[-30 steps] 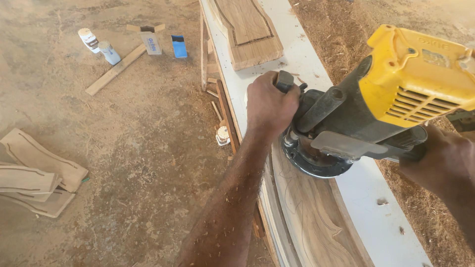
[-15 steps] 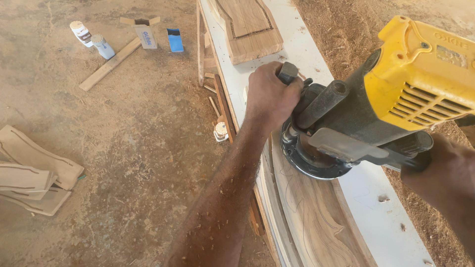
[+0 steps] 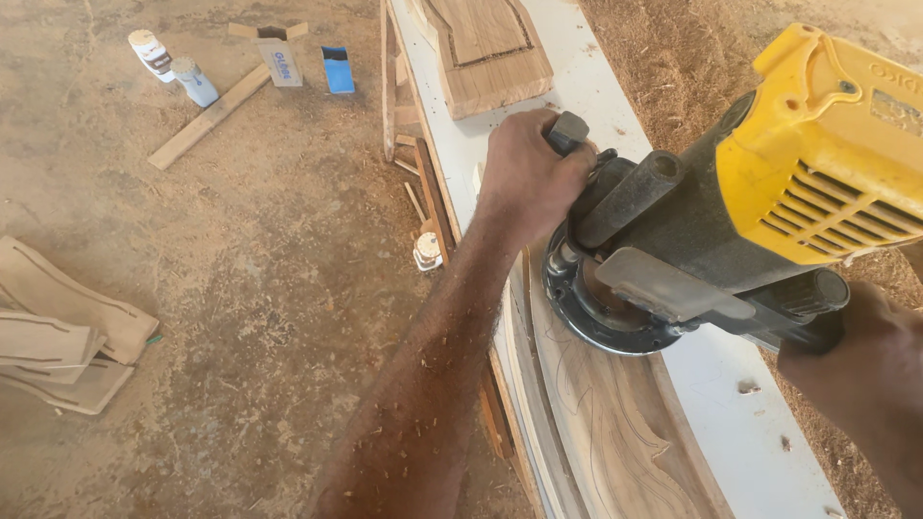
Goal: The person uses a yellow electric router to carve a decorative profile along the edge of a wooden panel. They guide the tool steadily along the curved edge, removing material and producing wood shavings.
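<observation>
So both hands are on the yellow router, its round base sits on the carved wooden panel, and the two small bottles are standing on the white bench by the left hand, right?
Not quite. The two small bottles lie on the sawdust floor far from the bench, as the head view shows. The rest holds: left hand and right hand grip the yellow router, and its round base rests on the carved wooden panel on the white bench.

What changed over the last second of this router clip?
The yellow router slid a little farther away along the curved wooden board, guided by both hands. Left hand and right hand keep their grip on its handles. Nothing was let go; floor items unchanged.
</observation>
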### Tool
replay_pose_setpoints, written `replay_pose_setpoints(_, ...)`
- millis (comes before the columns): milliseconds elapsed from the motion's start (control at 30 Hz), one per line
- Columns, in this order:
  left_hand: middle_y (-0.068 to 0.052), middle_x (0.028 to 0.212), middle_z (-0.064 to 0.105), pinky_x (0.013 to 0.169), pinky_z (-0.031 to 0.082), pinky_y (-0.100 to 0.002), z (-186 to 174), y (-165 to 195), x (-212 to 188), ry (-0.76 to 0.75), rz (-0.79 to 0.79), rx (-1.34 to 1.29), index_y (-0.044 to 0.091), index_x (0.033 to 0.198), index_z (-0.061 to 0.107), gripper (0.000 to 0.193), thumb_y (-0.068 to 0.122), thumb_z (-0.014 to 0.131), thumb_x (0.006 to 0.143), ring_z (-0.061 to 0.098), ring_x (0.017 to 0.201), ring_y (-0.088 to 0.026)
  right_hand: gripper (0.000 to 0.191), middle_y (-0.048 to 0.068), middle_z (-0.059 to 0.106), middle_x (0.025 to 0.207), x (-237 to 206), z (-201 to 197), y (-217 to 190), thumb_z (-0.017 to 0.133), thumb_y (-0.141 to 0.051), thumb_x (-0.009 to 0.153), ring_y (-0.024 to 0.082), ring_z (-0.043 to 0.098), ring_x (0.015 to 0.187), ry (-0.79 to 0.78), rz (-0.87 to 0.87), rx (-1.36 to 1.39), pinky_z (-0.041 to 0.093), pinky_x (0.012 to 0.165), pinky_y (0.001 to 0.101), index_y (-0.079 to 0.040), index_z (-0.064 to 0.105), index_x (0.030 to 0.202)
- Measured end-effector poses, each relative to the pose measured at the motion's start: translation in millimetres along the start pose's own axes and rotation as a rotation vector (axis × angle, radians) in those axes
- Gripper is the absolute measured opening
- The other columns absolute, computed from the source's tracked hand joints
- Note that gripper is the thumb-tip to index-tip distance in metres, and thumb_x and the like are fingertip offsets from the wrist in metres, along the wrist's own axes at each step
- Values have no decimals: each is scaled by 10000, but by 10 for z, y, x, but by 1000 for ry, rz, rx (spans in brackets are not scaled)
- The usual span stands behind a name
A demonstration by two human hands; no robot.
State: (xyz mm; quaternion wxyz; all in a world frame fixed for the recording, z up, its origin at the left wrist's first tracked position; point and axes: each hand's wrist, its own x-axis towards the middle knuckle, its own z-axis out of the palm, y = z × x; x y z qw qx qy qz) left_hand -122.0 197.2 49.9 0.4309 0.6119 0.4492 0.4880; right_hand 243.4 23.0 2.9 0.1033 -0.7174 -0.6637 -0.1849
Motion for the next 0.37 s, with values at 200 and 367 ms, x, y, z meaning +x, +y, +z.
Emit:
replay_pose_setpoints(200,-106,655,722,620,563,-369,-12,25,26,-7,19,29,-18,778,697,187,168,685,784,702,615,-184,296,146,700,776,-60,-56,-58,809,-183,824,242,716,667,-25,33,7,610,670,338,26,620,917)
replay_pose_setpoints(367,-128,670,735,628,570,-378,-109,329,-36,-28,23,25,-28,783,695,202,173,680,797,714,633,-202,355,167,706,778,-129,-162,-229,838,-204,754,285,725,692,-67,100,-75,615,694,381,29,648,943)
